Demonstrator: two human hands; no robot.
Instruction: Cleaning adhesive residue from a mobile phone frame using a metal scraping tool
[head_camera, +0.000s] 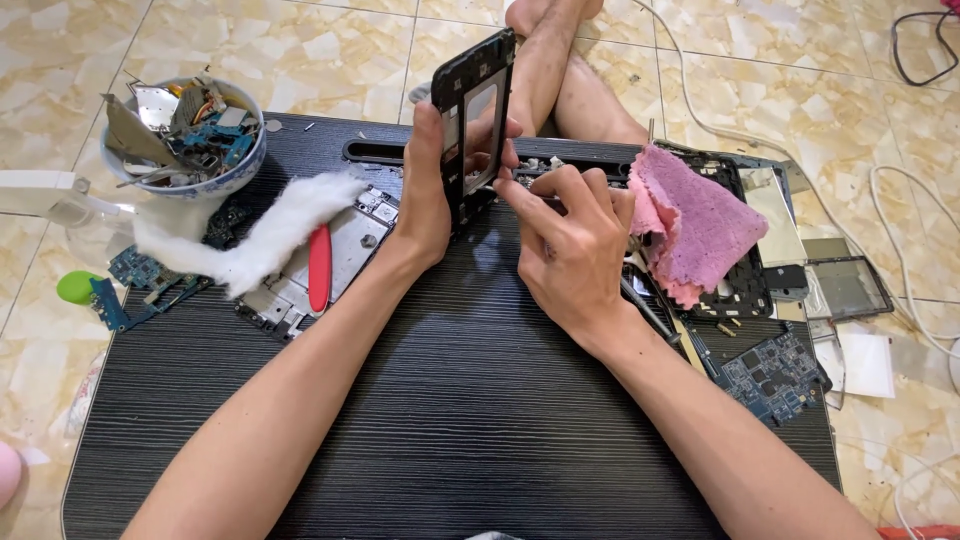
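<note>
My left hand (430, 190) grips a black phone frame (472, 105) and holds it upright on its edge above the dark table (450, 400). My right hand (570, 245) is just to the right of the frame's lower end, with its fingertips pinched against that end. Whether a small tool or part sits between those fingers is hidden. A pink cloth (690, 220) lies right beside my right hand.
A blue-and-white bowl (185, 135) of phone parts stands at the back left. A wad of white cotton (250, 235), a red tool (319, 265) and metal plates lie left of centre. Circuit boards (775, 375), a black frame (745, 280) and screens lie on the right. Bare legs (560, 70) extend beyond the table.
</note>
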